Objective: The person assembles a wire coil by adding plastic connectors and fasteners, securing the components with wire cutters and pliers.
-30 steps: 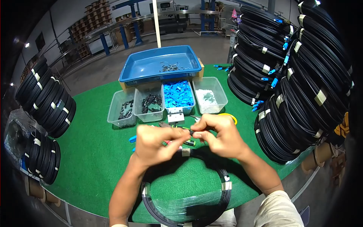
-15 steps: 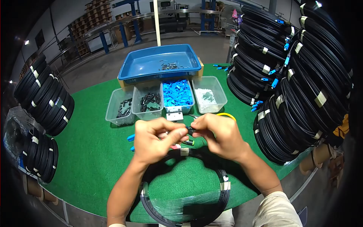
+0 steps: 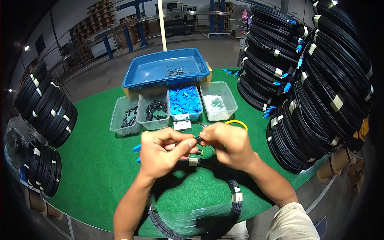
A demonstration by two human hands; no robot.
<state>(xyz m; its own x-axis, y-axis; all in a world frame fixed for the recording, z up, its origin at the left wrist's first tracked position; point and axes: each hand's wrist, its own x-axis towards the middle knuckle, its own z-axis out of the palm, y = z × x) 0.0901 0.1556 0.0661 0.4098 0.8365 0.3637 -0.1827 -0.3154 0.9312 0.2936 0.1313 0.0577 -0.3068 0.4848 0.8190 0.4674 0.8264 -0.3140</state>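
Observation:
My left hand (image 3: 162, 154) and my right hand (image 3: 228, 145) meet above the middle of the green-topped table. Both are closed, thumb against fingers, on a small black connector piece (image 3: 197, 139); most of it is hidden by the fingertips. Below them lies a coil of black cable (image 3: 237, 206), bound with pale tape, whose upper rim passes under my wrists. A dark stick with a green end (image 3: 200, 152) shows just under the fingers. Beside my left hand, two blue connectors (image 3: 137, 148) peek out, partly covered.
See-through bins hold black parts (image 3: 156, 110), blue connector housings (image 3: 185, 100) and white pieces (image 3: 214, 103). Behind them stands a blue tray (image 3: 140, 72) with dark scraps. Near the bins are a metal block (image 3: 183, 125) and a yellow handle (image 3: 240, 123). Tall cable stacks (image 3: 336, 88) flank the table.
The camera view has shifted slightly, so the bins and stacks sit a little further left. Both hands keep their pinch on the small black piece, with only slight finger movement.

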